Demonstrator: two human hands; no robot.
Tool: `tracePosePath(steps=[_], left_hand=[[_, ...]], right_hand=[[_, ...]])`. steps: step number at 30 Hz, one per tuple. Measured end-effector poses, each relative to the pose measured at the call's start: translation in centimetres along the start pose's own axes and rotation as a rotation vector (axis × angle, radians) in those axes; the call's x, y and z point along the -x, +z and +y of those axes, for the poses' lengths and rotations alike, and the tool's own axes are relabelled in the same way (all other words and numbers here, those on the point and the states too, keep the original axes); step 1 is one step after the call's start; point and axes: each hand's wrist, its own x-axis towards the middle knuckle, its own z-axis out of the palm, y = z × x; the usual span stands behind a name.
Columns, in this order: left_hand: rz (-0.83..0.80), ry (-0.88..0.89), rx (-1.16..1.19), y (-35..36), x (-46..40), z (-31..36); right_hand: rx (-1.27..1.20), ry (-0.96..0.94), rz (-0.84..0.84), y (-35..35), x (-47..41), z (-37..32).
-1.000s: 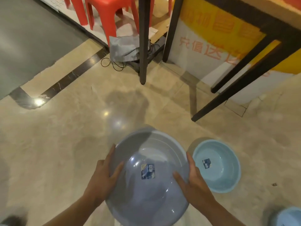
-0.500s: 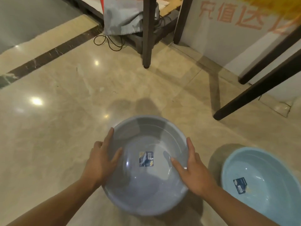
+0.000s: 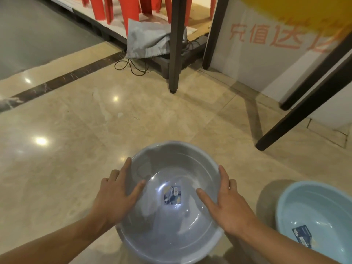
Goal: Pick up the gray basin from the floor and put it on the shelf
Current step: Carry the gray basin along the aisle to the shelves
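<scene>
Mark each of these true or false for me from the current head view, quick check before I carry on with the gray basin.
1. Both hands hold the gray basin by opposite sides of its rim. True: left hand and right hand, thumbs inside.
2. The gray basin is full of water. False: it looks empty, with only a sticker on its bottom.
3. A light blue basin sits on the floor to the right of the gray one. True.
4. The light blue basin is stacked inside the gray basin. False: the two are apart, side by side.
5. Red stools stand at the top of the view. True.
</scene>
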Motion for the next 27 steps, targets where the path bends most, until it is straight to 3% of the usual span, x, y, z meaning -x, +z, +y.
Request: tracePosePath(steps=[6,10,16,22,27], left_hand=[[-0.103,0.010,0.082,-0.7,0.6,-0.4],[-0.110,0.005,0.163,0.1,0.6,-0.4],[-0.052,0.042,0.249,0.1,0.5,-1.2],[-0.063,0.047,0.207,-2.8,1.8,2.7],[-0.145,0.003,0.093,-7.9,4.7,10.0]], right_hand=[[0.198,0.009,-0.022,-0.6,-0.1,-0.2],[-0.012,-0.015,-0.052,0.1,0.1,0.6],[-0.409,-0.029,0.034,1.0,0.0,1.5],[-0.494,0.103,0.027,-1.3,2.9,1.7],[-0.409,0.193,0.063,-7.4,11.9,2.6]])
